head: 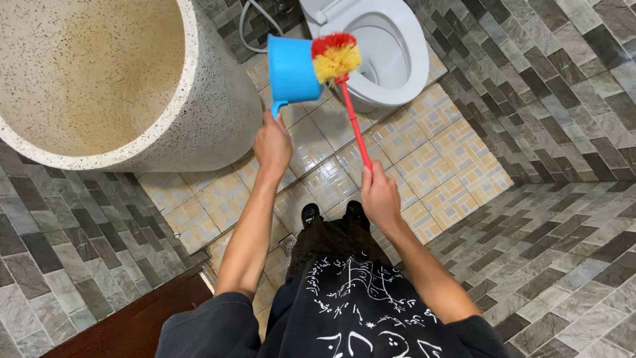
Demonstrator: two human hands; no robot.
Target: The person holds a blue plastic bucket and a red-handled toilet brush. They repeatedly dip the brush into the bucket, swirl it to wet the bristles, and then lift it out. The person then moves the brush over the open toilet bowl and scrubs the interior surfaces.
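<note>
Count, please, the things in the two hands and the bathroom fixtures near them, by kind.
Blue plastic scoop with handle, in left hand: 1
Red-handled toilet brush with red and yellow bristles, in right hand: 1
White ceramic toilet bowl: 1
Round speckled stone water basin: 1
Total: 4

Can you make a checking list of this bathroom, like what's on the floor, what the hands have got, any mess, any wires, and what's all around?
Surface: patterned beige floor tiles, shiny, no dirt seen.
Job's things: blue scoop held up by its handle; red brush with red and yellow bristles, its head against the scoop's mouth, over the toilet's rim.
Clutter: nothing seen.
Grips: left hand shut on the scoop's handle; right hand shut on the brush's stick.
Cables: no wires; one white hose beside the toilet.
Surroundings: white toilet, seat down; big speckled basin at left; grey tile walls; floor drain; brown door at bottom left.
</note>
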